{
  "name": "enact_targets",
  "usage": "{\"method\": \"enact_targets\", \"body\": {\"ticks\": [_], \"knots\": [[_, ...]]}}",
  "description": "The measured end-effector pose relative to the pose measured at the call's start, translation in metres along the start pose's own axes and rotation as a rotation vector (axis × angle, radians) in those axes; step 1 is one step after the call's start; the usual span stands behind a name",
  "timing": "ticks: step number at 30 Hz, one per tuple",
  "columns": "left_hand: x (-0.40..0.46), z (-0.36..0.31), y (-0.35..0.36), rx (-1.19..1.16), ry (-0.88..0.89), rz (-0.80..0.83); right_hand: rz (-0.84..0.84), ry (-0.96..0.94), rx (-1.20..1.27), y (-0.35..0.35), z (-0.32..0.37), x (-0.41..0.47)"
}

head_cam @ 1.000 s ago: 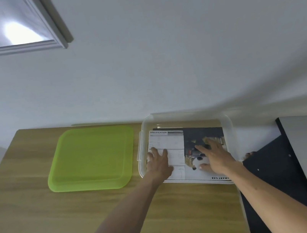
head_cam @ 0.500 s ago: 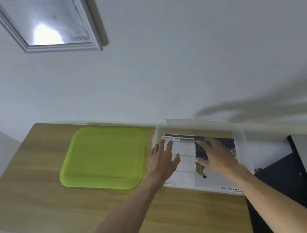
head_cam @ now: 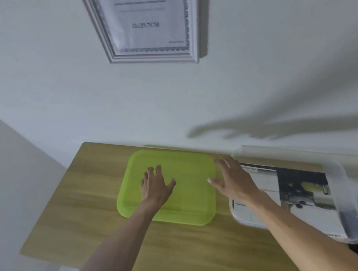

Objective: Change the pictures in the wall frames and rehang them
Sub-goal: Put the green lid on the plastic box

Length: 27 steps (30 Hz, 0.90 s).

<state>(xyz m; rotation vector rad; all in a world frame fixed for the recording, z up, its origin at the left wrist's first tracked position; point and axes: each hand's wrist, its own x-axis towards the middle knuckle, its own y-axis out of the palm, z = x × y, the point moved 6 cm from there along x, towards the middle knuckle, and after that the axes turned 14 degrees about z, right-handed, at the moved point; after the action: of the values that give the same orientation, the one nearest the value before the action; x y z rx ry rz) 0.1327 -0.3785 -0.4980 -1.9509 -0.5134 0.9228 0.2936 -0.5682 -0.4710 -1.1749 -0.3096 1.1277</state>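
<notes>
Wall frame (head_cam: 144, 19) hangs above green lid (head_cam: 169, 187). Your left hand (head_cam: 155, 186) and right hand (head_cam: 231, 178) leave clear box (head_cam: 344, 193), fingers spread, empty, over lid. Prints (head_cam: 299, 189) stowed; closing box likely next.

Head view, single camera: worn on the person's head, facing forward and down along both forearms. Close range to the table (head_cam: 86, 210), seen from above its near edge. Wide angle, tilted; took in the wall (head_cam: 48, 85) behind and a hanging frame (head_cam: 112, 59) at top.
</notes>
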Motion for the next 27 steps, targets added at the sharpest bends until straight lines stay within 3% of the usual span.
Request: {"method": "enact_targets", "body": {"ticks": [7,12,18,22,27], "knots": [[0.020,0.098,-0.012,-0.064,-0.172,0.102,0.241,0.346,0.044,0.060,0.025,0.033],[0.028,0.143,-0.008,-0.169,-0.264,0.205,0.232,0.599,0.311,0.093,0.020,0.039],[0.038,0.157,-0.016,-0.323,-0.288,0.224,0.163,0.690,0.608,0.104,0.010,0.045],[0.039,0.177,-0.023,-0.492,-0.356,0.264,0.166,0.680,0.667,0.107,0.013,0.045],[0.054,0.206,-0.021,-0.675,-0.311,0.208,0.077,0.622,0.704,0.090,0.015,0.046]]}}
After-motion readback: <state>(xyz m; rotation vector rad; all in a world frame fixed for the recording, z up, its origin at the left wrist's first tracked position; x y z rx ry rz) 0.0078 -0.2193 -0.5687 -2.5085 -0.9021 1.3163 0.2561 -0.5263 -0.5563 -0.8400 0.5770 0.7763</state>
